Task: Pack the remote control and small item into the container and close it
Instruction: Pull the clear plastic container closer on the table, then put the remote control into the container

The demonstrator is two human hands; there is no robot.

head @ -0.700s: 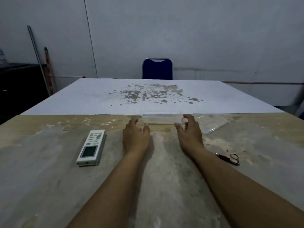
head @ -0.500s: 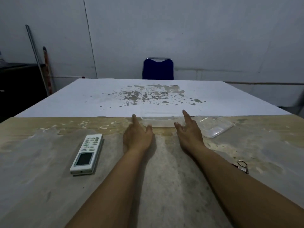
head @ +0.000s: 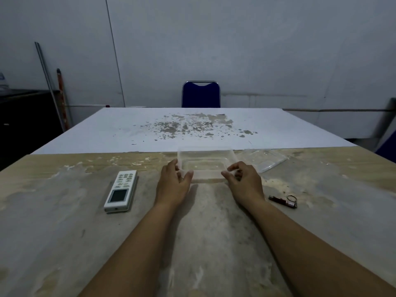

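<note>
A clear plastic container (head: 205,156) stands open and empty on the worn table, straight ahead. My left hand (head: 173,183) grips its near left corner and my right hand (head: 244,181) grips its near right corner. The container's clear lid (head: 262,160) lies flat just right of it. A white remote control (head: 121,190) with a small screen lies face up to the left of my left hand. A small dark keychain item with a metal ring (head: 282,201) lies to the right of my right wrist.
The table (head: 64,232) has a scuffed grey and tan near half and a white far half with peeled patches (head: 192,125). A blue chair (head: 201,94) stands at the far edge. Poles (head: 50,82) lean against the wall at left, by a dark cabinet (head: 21,116).
Both hands have closed on the container's near corners and drawn it toward me. The view has shifted, so the keychain item shows in full again.
</note>
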